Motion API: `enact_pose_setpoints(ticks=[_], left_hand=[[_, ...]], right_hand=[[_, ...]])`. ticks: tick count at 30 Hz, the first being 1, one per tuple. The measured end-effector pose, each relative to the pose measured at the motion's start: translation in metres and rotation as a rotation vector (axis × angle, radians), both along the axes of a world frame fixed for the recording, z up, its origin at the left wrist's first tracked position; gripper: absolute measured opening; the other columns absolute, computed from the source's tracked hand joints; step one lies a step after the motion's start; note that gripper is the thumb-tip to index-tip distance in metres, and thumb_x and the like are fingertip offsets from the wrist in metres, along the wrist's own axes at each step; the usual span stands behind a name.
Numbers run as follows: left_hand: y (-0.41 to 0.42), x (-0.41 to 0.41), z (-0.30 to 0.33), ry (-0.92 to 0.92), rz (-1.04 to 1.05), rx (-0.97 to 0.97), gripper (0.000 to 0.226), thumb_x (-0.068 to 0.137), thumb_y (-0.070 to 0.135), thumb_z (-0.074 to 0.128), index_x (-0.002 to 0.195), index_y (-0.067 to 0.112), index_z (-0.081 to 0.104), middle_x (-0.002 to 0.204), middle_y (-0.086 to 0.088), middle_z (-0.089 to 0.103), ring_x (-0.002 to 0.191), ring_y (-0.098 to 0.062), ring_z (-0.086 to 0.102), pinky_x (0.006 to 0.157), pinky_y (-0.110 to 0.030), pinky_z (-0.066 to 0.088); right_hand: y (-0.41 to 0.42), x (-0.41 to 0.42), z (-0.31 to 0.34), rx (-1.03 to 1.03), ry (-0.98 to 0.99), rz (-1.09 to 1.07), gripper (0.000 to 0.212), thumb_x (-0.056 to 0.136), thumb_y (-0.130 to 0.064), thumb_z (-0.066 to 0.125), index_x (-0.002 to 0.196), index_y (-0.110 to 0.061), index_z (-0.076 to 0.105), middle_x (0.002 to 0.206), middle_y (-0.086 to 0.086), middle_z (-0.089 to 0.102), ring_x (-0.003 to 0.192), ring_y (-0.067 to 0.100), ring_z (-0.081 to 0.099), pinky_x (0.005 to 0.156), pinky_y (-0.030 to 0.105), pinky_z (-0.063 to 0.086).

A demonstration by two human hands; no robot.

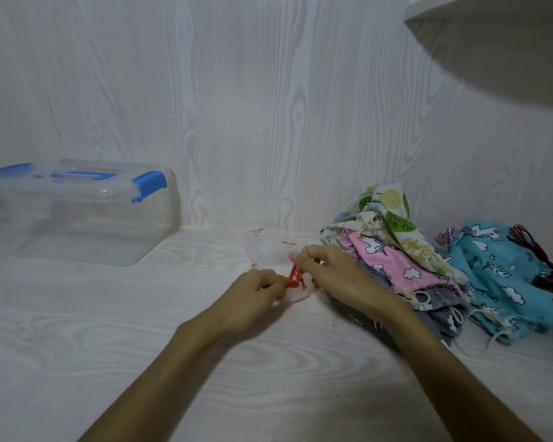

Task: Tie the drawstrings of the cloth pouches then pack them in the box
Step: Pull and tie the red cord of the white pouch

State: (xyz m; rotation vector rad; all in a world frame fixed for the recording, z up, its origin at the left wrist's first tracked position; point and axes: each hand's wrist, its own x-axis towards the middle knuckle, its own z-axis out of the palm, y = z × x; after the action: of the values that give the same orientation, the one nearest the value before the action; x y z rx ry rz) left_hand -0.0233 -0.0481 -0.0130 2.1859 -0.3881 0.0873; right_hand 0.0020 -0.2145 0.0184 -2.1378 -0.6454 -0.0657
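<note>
My left fingers and right fingers curl tight, each pinching the red drawstring of a white pouch lying on the bench. Pouch pile just right; closed box far left. No readable writing.

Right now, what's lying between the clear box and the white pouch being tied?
Nothing: the head view shows bare table between the clear box and the white pouch.

One wide-angle head view looks forward and down, close over the table, facing the far wall. Both forearms reach in from the near edge toward the middle.
</note>
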Motion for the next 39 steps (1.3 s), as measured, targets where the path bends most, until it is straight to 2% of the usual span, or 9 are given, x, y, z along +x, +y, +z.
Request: enact_pose_setpoints(ticks=[4, 7, 11, 13, 16, 22, 26, 32, 39], left_hand=[[-0.001, 0.001, -0.004, -0.077, 0.042, 0.041, 0.038, 0.096, 0.032, 0.050, 0.067, 0.010, 0.062, 0.060, 0.009, 0.053, 0.056, -0.002, 0.044, 0.058, -0.019, 0.034], [-0.001, 0.005, -0.003, 0.013, 0.063, -0.201, 0.040, 0.098, 0.028, 0.047, 0.082, 0.002, 0.071, 0.064, 0.017, 0.061, 0.059, 0.005, 0.053, 0.064, -0.011, 0.040], [0.002, 0.007, 0.000, 0.119, 0.012, -0.427, 0.036, 0.098, 0.024, 0.048, 0.077, 0.011, 0.073, 0.073, -0.001, 0.064, 0.067, -0.005, 0.054, 0.067, -0.014, 0.042], [0.003, 0.007, 0.001, 0.129, 0.008, -0.405, 0.035, 0.097, 0.024, 0.049, 0.076, 0.010, 0.073, 0.071, -0.002, 0.064, 0.065, -0.004, 0.055, 0.067, -0.014, 0.043], [0.007, 0.007, 0.003, 0.159, 0.037, -0.468, 0.027, 0.094, 0.019, 0.054, 0.092, 0.000, 0.074, 0.076, -0.002, 0.068, 0.070, -0.004, 0.061, 0.073, -0.016, 0.051], [0.013, 0.006, 0.009, 0.231, 0.131, -0.656, 0.019, 0.079, 0.005, 0.072, 0.098, 0.006, 0.074, 0.096, -0.007, 0.075, 0.081, -0.006, 0.068, 0.075, -0.014, 0.055], [0.012, 0.003, 0.011, 0.218, 0.116, -0.651, 0.019, 0.076, 0.003, 0.075, 0.094, 0.008, 0.074, 0.087, -0.005, 0.076, 0.079, -0.008, 0.069, 0.076, -0.014, 0.055], [0.006, -0.005, 0.014, 0.135, 0.053, -0.581, 0.019, 0.072, -0.001, 0.077, 0.089, 0.007, 0.073, 0.083, -0.009, 0.076, 0.082, -0.015, 0.073, 0.073, -0.014, 0.052], [0.007, -0.007, 0.015, 0.058, 0.020, -0.571, 0.018, 0.071, -0.005, 0.076, 0.083, 0.007, 0.071, 0.082, -0.015, 0.075, 0.077, -0.022, 0.073, 0.070, -0.019, 0.055]], right_hand=[[0.008, -0.005, 0.014, 0.167, -0.051, 0.067, 0.024, 0.096, -0.039, 0.045, 0.089, -0.034, 0.067, 0.109, -0.010, 0.065, 0.111, 0.005, 0.053, 0.096, 0.022, 0.036], [0.005, 0.000, 0.011, 0.166, -0.115, -0.007, 0.027, 0.096, -0.039, 0.037, 0.111, -0.044, 0.059, 0.125, -0.016, 0.056, 0.123, 0.004, 0.042, 0.104, 0.027, 0.034], [-0.008, 0.003, -0.011, -0.274, -0.169, -0.014, 0.047, 0.089, -0.016, 0.056, 0.126, -0.044, 0.048, 0.134, -0.014, 0.047, 0.123, 0.008, 0.038, 0.108, 0.037, 0.033], [-0.009, 0.004, -0.016, -0.445, -0.317, -0.061, 0.037, 0.088, -0.022, 0.060, 0.122, -0.035, 0.058, 0.129, -0.013, 0.053, 0.118, 0.011, 0.040, 0.104, 0.036, 0.034], [-0.011, 0.004, -0.010, -0.400, -0.501, -0.148, 0.017, 0.084, -0.036, 0.066, 0.098, -0.031, 0.073, 0.102, -0.016, 0.067, 0.094, 0.011, 0.045, 0.085, 0.036, 0.043], [-0.020, 0.001, 0.006, -0.358, -0.438, -0.042, 0.013, 0.073, -0.039, 0.076, 0.084, -0.033, 0.077, 0.087, -0.022, 0.058, 0.090, 0.010, 0.043, 0.075, 0.026, 0.038], [-0.024, 0.001, 0.015, -0.315, -0.309, -0.001, 0.030, 0.075, -0.064, 0.056, 0.068, -0.041, 0.073, 0.093, -0.019, 0.061, 0.096, 0.008, 0.047, 0.079, 0.029, 0.043], [-0.016, 0.008, -0.005, -0.197, -0.254, 0.015, 0.019, 0.090, -0.033, 0.058, 0.107, -0.039, 0.066, 0.099, -0.020, 0.056, 0.091, 0.002, 0.045, 0.075, 0.020, 0.034], [-0.005, 0.003, -0.016, 0.049, -0.167, 0.077, 0.020, 0.079, -0.034, 0.072, 0.093, -0.048, 0.069, 0.090, -0.018, 0.066, 0.078, 0.011, 0.054, 0.065, 0.018, 0.040]])
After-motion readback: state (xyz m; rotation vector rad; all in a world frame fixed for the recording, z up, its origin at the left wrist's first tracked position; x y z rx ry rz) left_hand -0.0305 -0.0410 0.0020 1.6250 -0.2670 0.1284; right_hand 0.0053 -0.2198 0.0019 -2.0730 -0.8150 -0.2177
